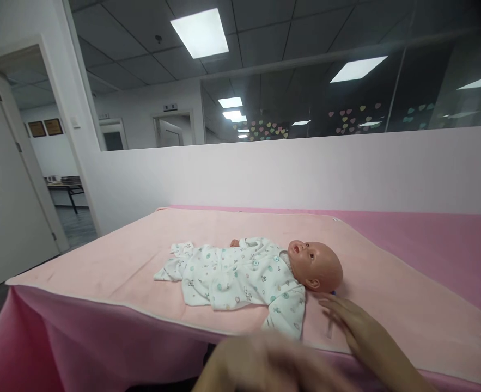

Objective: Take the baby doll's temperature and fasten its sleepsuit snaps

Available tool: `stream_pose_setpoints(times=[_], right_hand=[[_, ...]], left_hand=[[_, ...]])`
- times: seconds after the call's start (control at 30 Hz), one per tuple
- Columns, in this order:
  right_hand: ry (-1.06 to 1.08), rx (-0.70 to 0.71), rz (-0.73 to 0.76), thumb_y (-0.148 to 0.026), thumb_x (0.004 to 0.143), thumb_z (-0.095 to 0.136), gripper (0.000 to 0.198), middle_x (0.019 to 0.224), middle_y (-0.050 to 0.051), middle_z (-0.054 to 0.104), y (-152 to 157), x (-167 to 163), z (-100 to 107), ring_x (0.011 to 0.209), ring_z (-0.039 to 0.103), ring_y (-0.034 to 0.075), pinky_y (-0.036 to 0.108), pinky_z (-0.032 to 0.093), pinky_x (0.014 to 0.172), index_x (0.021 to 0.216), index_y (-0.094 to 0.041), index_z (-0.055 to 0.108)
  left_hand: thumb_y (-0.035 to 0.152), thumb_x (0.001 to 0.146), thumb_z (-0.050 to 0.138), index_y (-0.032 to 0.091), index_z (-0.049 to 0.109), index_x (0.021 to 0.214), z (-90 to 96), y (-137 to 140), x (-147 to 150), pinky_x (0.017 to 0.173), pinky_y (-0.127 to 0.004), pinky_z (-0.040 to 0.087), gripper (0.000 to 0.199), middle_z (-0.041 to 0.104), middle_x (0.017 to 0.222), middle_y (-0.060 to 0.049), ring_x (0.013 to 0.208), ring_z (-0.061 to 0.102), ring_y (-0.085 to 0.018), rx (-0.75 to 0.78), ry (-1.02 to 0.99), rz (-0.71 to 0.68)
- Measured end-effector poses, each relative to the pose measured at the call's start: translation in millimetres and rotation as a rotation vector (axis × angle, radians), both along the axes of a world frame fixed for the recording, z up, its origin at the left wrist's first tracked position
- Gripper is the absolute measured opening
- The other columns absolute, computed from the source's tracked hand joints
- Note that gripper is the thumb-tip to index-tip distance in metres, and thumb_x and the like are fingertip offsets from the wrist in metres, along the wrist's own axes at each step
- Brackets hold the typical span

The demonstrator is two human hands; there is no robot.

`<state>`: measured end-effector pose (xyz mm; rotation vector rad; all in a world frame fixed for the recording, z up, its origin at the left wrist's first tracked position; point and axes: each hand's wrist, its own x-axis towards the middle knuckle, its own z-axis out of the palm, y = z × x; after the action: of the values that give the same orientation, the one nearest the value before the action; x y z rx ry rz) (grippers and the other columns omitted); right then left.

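Note:
A baby doll [317, 264] lies on its back, its head to the right, dressed in a white printed outfit [236, 277]. My right hand [352, 321] is just in front of the doll's head, fingers stretched out over the bed; I see nothing gripped in it. Partly hidden by those fingers is a thin clear stick-like item [330, 328], with a small blue bit [333, 293] near the doll's ear; I cannot tell its kind. At the bottom edge, in front of the doll's sleeve, my left hand [265, 365] is smeared by motion, its fingers unclear.
A peach sheet [113, 261] covers the bed, over a pink cloth [113, 332] that hangs down the front. Behind the bed stands a white half-wall [285, 174] topped by glass with heart stickers. An open door [11, 179] is at the left.

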<state>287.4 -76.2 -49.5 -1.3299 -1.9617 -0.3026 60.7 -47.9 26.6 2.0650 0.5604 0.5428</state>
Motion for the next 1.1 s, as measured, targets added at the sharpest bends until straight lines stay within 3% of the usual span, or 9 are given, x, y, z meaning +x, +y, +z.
stream_pose_setpoints(times=[0.07,0.13,0.27,0.4,0.57,0.8,0.87,0.97,1.1], right_hand=[[-0.046,-0.003,0.053,-0.013,0.073,0.032,0.041,0.097,0.004,0.067,9.7,-3.2,-4.9,0.089,0.063,0.019,0.031,0.053,0.075,0.092,-0.023,0.067],[-0.048,-0.036,0.07,-0.013,0.074,0.035,0.037,0.089,0.005,0.068,11.6,-5.1,-4.0,0.085,0.063,0.021,0.032,0.053,0.072,0.085,-0.025,0.068],[-0.031,-0.078,0.045,-0.025,0.084,0.046,0.019,0.1,0.005,0.062,8.0,-8.3,13.8,0.091,0.058,0.02,0.031,0.051,0.073,0.09,-0.027,0.064],[-0.017,-0.083,0.051,-0.035,0.086,0.046,0.021,0.111,0.004,0.054,5.7,-9.7,34.2,0.094,0.054,0.015,0.031,0.048,0.078,0.102,-0.025,0.056],[0.039,-0.117,0.059,-0.038,0.081,0.047,0.019,0.091,0.001,0.065,-1.5,-3.8,52.1,0.074,0.061,0.018,0.026,0.051,0.059,0.087,-0.032,0.064],[0.388,-0.102,-0.066,-0.05,0.071,0.053,0.038,0.082,0.004,0.065,-7.0,2.2,47.9,0.062,0.061,0.015,0.02,0.049,0.05,0.095,-0.02,0.059],[0.38,-0.124,-0.089,-0.05,0.072,0.052,0.034,0.072,0.003,0.064,-9.1,4.9,42.7,0.06,0.06,0.015,0.02,0.048,0.049,0.084,-0.019,0.061],[0.329,-0.242,-0.117,-0.053,0.073,0.047,0.038,0.059,0.002,0.061,-13.5,11.7,37.2,0.055,0.058,0.016,0.021,0.046,0.05,0.061,-0.019,0.06],[0.387,-0.395,-0.13,-0.058,0.074,0.042,0.046,0.064,0.003,0.064,-15.8,23.0,30.2,0.06,0.059,0.018,0.022,0.047,0.053,0.06,-0.019,0.063]], left_hand=[[0.051,0.085,0.029,0.02,0.058,0.108,11.7,7.7,-7.6,0.083,-0.036,0.043,0.049,0.064,0.098,-0.008,0.103,0.055,-0.021,0.056,-0.106,0.118],[0.041,0.086,0.033,0.019,0.061,0.098,22.1,29.3,-6.5,0.088,-0.035,0.04,0.038,0.064,0.098,-0.007,0.099,0.055,-0.02,0.258,-0.344,0.497],[0.026,0.08,0.041,0.019,0.062,0.089,17.7,75.1,2.1,0.076,-0.03,0.043,0.024,0.065,0.088,-0.004,0.083,0.057,-0.016,0.496,-0.167,0.781],[0.025,0.081,0.042,0.018,0.061,0.081,-4.1,82.8,11.2,0.074,-0.032,0.04,0.02,0.062,0.081,-0.005,0.077,0.055,-0.017,0.893,0.106,0.703],[0.018,0.081,0.039,0.016,0.056,0.074,-18.7,68.4,21.5,0.071,-0.033,0.037,0.018,0.057,0.074,-0.007,0.075,0.052,-0.018,1.282,0.231,0.489],[0.014,0.076,0.044,0.019,0.056,0.091,-27.9,57.9,18.9,0.076,-0.034,0.038,0.02,0.059,0.092,-0.005,0.084,0.051,-0.018,1.08,0.044,0.67],[0.015,0.076,0.045,0.019,0.055,0.097,-27.9,54.6,17.9,0.079,-0.036,0.038,0.024,0.059,0.095,-0.005,0.086,0.051,-0.019,1.028,0.001,0.71],[0.015,0.076,0.045,0.02,0.056,0.098,-27.4,50.6,17.9,0.08,-0.036,0.038,0.025,0.059,0.095,-0.005,0.088,0.051,-0.019,0.985,-0.016,0.722],[0.014,0.076,0.046,0.022,0.057,0.094,-27.7,48.5,17.9,0.08,-0.036,0.038,0.022,0.059,0.096,-0.003,0.09,0.05,-0.018,0.97,-0.016,0.693]])
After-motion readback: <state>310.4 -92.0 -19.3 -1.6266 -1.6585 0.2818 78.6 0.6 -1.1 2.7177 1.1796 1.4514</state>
